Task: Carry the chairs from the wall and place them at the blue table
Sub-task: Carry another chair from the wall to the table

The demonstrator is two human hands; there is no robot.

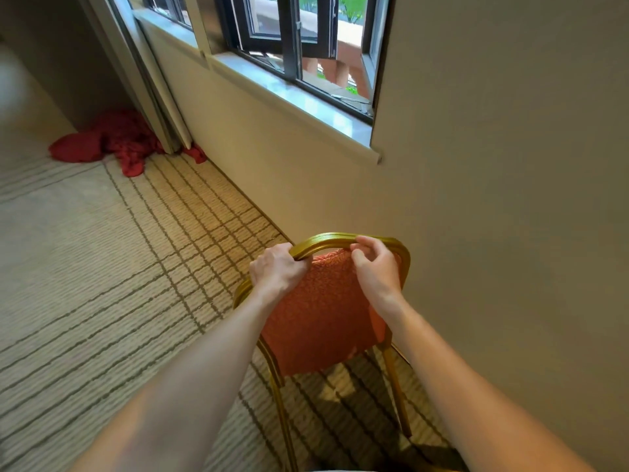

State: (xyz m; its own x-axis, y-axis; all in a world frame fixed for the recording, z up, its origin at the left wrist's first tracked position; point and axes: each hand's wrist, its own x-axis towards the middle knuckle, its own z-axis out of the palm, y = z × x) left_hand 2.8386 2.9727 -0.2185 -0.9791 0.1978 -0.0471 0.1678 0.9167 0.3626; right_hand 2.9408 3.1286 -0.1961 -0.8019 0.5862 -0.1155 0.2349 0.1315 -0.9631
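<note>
A banquet chair (323, 321) with a gold metal frame and an orange-red padded back stands close to the beige wall, below centre. I see its back from behind; the seat is hidden. My left hand (277, 270) is wrapped around the left corner of the gold top rail. My right hand (376, 267) grips the same rail toward its right side, fingers curled over the top. The blue table is out of view.
The beige wall (493, 182) runs along the right, with a window and a projecting sill (306, 107) above the chair. A heap of red cloth (112, 141) lies on the patterned carpet (102, 267) by a door frame at far left.
</note>
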